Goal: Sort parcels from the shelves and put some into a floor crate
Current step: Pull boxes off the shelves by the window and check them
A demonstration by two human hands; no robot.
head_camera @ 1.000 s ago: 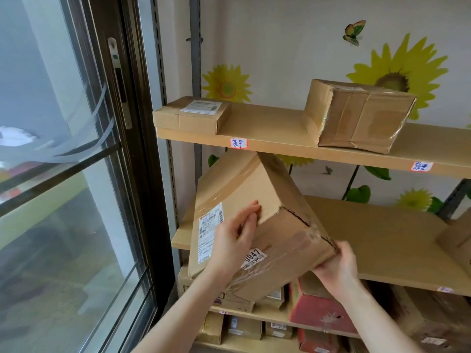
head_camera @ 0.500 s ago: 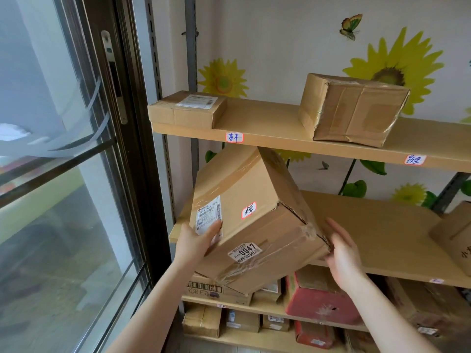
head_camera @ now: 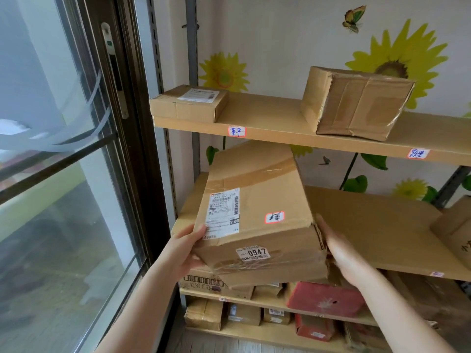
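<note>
A large taped cardboard parcel [head_camera: 265,200], with a white shipping label, a red-edged sticker and a "0947" tag, is tilted at the left end of the middle shelf [head_camera: 369,225]. My left hand [head_camera: 187,247] grips its lower left corner, thumb on the label face. My right hand [head_camera: 339,253] presses flat against its right end, fingers straight. The parcel's far end reaches under the top shelf [head_camera: 275,123]. No floor crate is in view.
On the top shelf lie a flat labelled box [head_camera: 188,104] at the left and a bigger taped box [head_camera: 356,103]. Another box [head_camera: 456,230] sits at the middle shelf's right. Lower shelves hold several small cartons and red parcels [head_camera: 326,300]. A glass door [head_camera: 63,174] stands close on the left.
The parcel has been turned so its labelled face points up toward me. My left hand slid from the face to the lower left corner; my right hand moved to the right end.
</note>
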